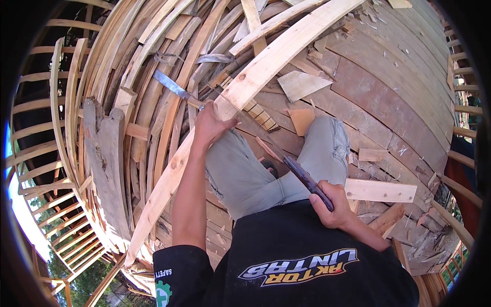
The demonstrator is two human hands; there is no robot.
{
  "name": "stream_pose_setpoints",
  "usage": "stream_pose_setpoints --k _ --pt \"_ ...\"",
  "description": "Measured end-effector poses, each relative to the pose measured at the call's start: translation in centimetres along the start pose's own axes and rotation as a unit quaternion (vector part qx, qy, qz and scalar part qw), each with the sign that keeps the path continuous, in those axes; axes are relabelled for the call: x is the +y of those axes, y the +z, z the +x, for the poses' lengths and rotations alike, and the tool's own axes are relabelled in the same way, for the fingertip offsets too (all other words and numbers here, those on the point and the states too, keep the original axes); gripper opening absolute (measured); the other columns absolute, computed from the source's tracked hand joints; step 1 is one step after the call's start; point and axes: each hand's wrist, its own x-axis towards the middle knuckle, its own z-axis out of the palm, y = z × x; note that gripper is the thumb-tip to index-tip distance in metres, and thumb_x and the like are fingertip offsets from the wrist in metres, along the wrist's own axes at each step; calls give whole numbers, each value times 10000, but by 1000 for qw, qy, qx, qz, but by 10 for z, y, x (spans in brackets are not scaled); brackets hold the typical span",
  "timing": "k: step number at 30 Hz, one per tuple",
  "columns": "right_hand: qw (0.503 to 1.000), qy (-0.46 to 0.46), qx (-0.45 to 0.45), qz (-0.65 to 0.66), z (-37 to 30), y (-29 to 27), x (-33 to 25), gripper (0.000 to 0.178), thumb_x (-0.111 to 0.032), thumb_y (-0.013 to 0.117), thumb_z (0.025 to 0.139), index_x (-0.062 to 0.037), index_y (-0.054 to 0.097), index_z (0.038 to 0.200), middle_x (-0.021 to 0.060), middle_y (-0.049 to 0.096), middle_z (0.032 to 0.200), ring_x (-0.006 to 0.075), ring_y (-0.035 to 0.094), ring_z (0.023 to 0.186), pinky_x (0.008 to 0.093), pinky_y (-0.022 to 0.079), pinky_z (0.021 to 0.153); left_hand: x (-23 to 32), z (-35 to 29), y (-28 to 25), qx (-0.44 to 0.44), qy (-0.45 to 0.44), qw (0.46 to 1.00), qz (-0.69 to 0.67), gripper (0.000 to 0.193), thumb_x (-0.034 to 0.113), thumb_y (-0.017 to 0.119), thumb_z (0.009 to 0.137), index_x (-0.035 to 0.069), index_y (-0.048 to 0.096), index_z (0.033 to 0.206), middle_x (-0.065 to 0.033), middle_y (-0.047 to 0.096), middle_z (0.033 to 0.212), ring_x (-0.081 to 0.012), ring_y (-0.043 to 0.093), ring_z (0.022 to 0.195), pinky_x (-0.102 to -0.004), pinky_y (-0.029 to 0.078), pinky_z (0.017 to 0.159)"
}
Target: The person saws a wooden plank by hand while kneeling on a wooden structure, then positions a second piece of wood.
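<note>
A long pale wooden plank [266, 71] runs diagonally across in front of me, over my left thigh. My left hand [212, 125] is closed on the plank's edge, thumb over its upper face. A blade [171, 83] with a short wooden handle lies just beyond that hand, its handle end meeting the fingers; whether they touch it I cannot tell. In front of my belly, my right hand [332, 204] is wrapped round the long dark handle [307, 179] of a tool. Its narrow far end points toward the plank and is seen edge-on, so its kind is unclear.
Bent planks and strips [158, 117] are stacked on the left beside a weathered grey board [105, 158]. Offcuts, a pale board piece [302, 84] and a short plank [381, 190] lie on the curved plank floor [373, 97]. Wooden ribs [38, 105] stand along the sides.
</note>
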Motion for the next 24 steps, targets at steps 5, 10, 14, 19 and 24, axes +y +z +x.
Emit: stream_pose_setpoints --k 5,10,14,19,24 --pt "999 4 -33 -41 -69 -29 2 218 -132 600 838 -21 470 702 114 446 507 264 482 409 355 376 444 3 -7 -4 -9 -27 1000 -9 806 448 803 535 -92 521 1061 -297 614 997 -415 596 959 -445 455 852" --pt "999 -44 31 -3 30 14 -3 232 -135 594 858 -9 465 713 128 458 512 281 489 415 359 377 445 9 0 -1 -8 15 1000 4 792 451 801 536 -91 528 1045 -301 615 983 -422 592 952 -446 455 850" --pt "1000 -11 4 4 14 7 4 247 -152 597 866 -9 465 714 123 459 513 282 495 425 355 377 450 12 0 -4 -39 -20 999 -9 809 439 798 550 -89 526 1100 -292 616 1024 -395 600 977 -426 457 862" --pt "999 -9 -15 -33 -62 -33 5 230 -152 584 844 -21 479 688 108 444 505 246 488 414 340 382 448 5 -4 -3 -38 -46 998 23 839 426 784 577 -82 519 1191 -259 627 1066 -342 623 984 -392 469 867" --pt "999 -37 30 -4 38 10 -1 223 -153 585 869 -3 485 737 131 455 526 277 492 437 362 379 466 15 4 0 -44 -18 998 35 847 430 789 575 -84 520 1191 -257 628 1065 -343 623 981 -398 469 871"
